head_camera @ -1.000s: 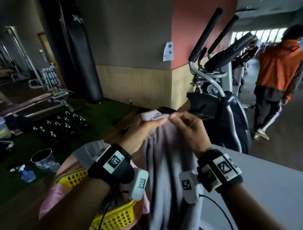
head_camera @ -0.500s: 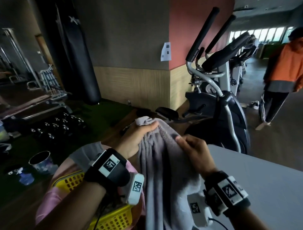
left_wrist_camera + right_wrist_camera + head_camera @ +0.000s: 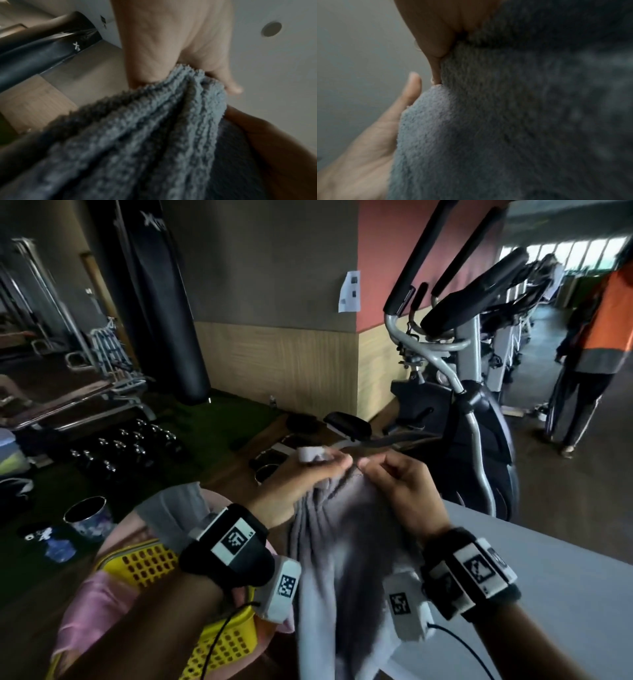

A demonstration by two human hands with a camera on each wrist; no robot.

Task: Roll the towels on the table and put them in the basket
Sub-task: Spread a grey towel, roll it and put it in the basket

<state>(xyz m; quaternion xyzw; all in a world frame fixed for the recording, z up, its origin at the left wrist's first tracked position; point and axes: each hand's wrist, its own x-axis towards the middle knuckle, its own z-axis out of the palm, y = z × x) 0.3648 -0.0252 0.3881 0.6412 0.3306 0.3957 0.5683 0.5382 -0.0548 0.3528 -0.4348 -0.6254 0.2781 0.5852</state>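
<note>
A grey terry towel point(image 3: 346, 570) hangs in the air in front of me, its top edge held up by both hands. My left hand point(image 3: 308, 474) grips a bunched corner of it, seen close as gathered folds point(image 3: 171, 121) under the fingers. My right hand point(image 3: 387, 481) pinches the top edge just to the right, the cloth filling the right wrist view point(image 3: 505, 121). The yellow perforated basket point(image 3: 144, 563) sits low at the left under my left forearm, with a pink towel point(image 3: 89, 607) and a grey one point(image 3: 171, 508) draped in it.
The white table point(image 3: 565, 577) lies at the right below the towel. Behind it stands an exercise machine point(image 3: 472, 419). A person in an orange jacket point(image 3: 596, 344) stands at the far right. A punching bag point(image 3: 157, 302), dumbbells and a cup point(image 3: 85, 518) are on the left.
My right hand has come back up from lower on the towel to its top edge, close beside the left hand. The left hand keeps its grip on the corner.
</note>
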